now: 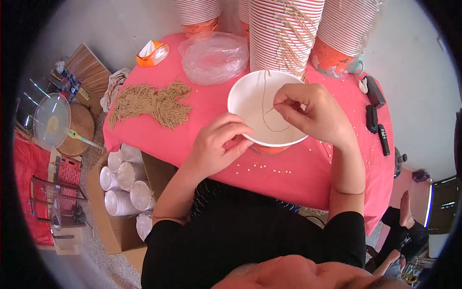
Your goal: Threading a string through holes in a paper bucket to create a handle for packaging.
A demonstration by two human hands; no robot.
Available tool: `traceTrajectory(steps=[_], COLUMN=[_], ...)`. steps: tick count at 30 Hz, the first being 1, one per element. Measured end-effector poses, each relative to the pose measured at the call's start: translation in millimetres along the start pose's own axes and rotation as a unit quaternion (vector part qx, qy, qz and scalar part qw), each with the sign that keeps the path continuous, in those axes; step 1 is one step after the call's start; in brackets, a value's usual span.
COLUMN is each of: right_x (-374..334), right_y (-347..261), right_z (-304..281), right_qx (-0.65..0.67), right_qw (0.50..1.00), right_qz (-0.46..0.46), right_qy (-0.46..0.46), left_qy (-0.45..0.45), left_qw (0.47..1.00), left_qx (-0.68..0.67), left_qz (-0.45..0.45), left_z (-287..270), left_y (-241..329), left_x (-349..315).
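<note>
A white paper bucket [248, 98] with an orange lower outside stands tilted toward me at the table's front. My left hand [216, 144] grips its near-left rim between thumb and fingers. Above the bucket's right side, my right hand [313, 113] pinches the end of a thin tan string [264, 98]. From the far rim that string hangs in a loop inside the bucket. Just behind, a tall stack of white buckets [264, 43] has similar strings [293, 43] dangling down its right side. A pile of loose tan strings [149, 106] lies on the table's left.
The pink-covered table [211, 101] also bears a clear plastic bag [211, 60], an orange tissue packet [154, 57], small white discs [262, 166] and black objects [375, 91]. More bucket stacks [344, 29] stand behind. On the floor sit a carton [108, 233] of wrapped cups and a fan [52, 120].
</note>
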State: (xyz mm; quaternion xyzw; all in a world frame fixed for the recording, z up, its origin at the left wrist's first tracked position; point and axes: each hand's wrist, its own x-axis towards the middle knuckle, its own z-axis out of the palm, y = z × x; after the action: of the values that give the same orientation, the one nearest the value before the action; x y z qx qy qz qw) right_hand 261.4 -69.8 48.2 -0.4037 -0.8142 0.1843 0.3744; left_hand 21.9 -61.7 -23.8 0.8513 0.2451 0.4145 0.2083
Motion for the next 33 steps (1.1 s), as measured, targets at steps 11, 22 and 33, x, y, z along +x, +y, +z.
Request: traceTrajectory(steps=[11,22,33], right_x=[0.9,-0.8,-13.3], right_y=[1.3,-7.2,-21.7], right_z=[5.7,-1.3,3.9], right_qx=[-0.025,-0.028,-0.147], right_qw=[0.998,0.991,0.980], right_qz=[-0.028,-0.058,-0.110], right_qy=[-0.057,-0.113,-0.075], left_qy=[0.008,0.019,0.107], left_qw=[0.999,0.999,0.952], left_qx=[0.035,0.043,0.207], left_qz=[-0.003,0.005,0.196], left_z=[6.6,13.8,10.7], left_y=[20.1,8.0,0.7], left_x=[2.1,-2.3,-7.1])
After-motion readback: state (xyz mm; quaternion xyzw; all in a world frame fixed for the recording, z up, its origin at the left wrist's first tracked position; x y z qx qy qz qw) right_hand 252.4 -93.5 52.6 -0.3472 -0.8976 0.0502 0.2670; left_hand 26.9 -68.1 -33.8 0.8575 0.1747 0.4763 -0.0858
